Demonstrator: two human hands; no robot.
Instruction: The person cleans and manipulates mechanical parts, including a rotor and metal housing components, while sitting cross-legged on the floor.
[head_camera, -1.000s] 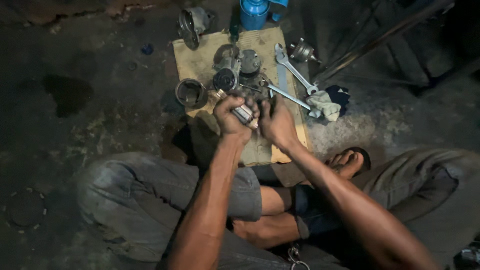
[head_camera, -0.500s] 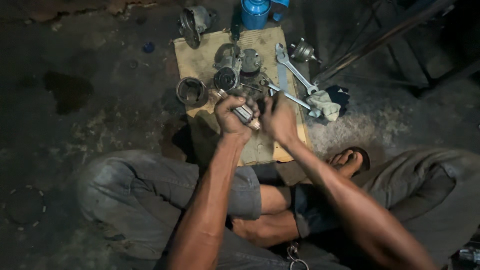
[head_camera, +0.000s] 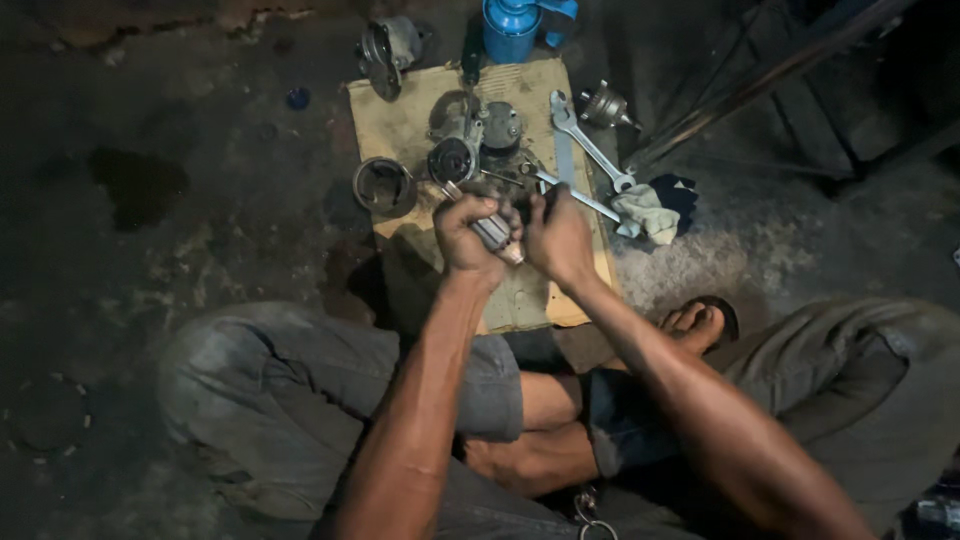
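Hands over cardboard: left hand gripped a metal cylinder; right hand was closed, its grasp unclear. Ring housing lay at the cardboard's left edge, contents indistinct; spanner and rag to the right.

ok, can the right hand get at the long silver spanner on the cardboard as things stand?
Probably yes: the long silver spanner lies uncovered just beyond the right hand, nothing between. But that hand is busy at the grey metal part gripped by the left hand.
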